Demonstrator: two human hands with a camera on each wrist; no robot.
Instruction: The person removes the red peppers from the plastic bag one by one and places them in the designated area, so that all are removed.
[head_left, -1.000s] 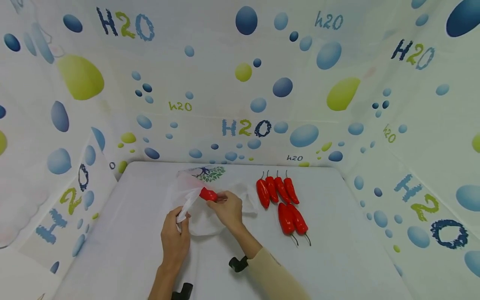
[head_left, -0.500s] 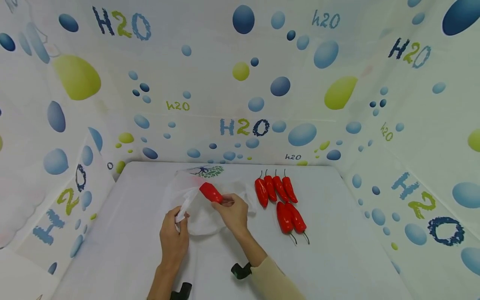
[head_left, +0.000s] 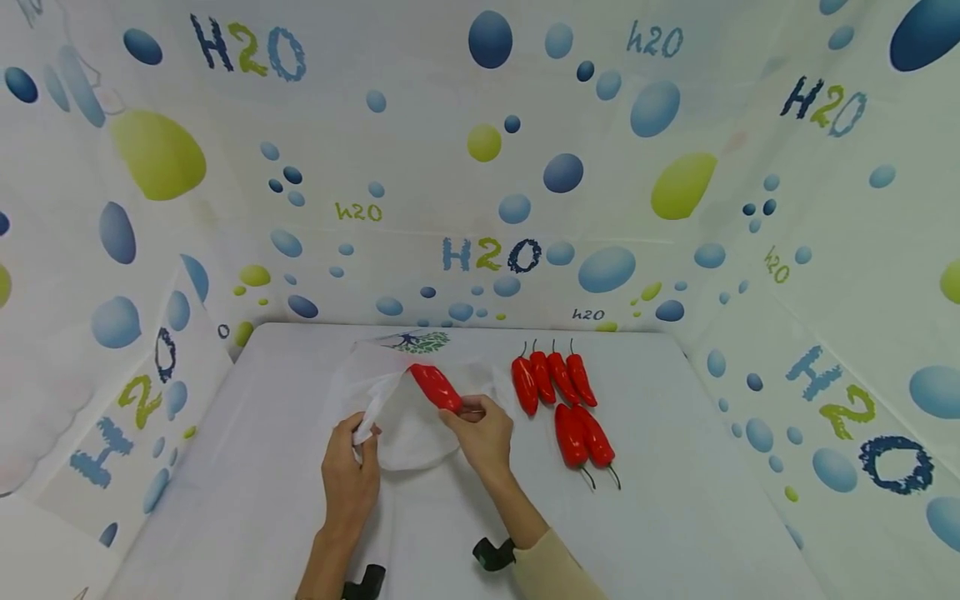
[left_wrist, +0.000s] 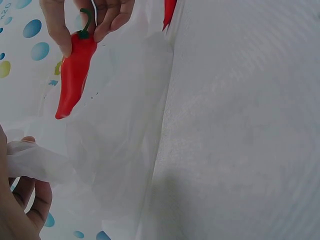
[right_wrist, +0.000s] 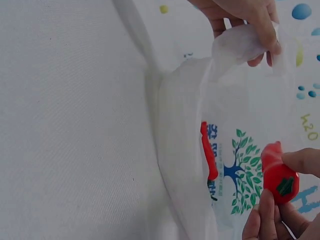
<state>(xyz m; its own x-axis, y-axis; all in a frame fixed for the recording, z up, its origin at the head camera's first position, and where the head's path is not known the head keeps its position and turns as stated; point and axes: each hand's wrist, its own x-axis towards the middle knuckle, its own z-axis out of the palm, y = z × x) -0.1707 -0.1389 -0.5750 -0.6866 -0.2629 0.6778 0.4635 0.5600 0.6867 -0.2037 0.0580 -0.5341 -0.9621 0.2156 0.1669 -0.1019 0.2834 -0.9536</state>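
Observation:
My right hand [head_left: 486,433] pinches a red chili pepper [head_left: 437,388] near its green stem and holds it above the bag, tip pointing away to the left. The whole pepper [left_wrist: 75,75] shows in the left wrist view, hanging tip down from the fingers. On the left, my left hand [head_left: 351,479] grips the bunched edge of a thin white plastic bag [head_left: 416,446], which lies spread on the table with a tree print at its far end. In the right wrist view another red pepper [right_wrist: 209,155] shows beyond the bag's edge; whether it lies inside is unclear.
To the right of the bag several red chili peppers [head_left: 555,379] lie side by side at the back, stems away. In front of them are two more peppers [head_left: 583,437], stems toward me. A sheet printed with bubbles [head_left: 607,271] encloses the white table [head_left: 675,500].
My right hand has moved right and slightly nearer, drawing the pepper away from the bag's gripped edge, so more of the pepper shows. My left hand stays on the bag.

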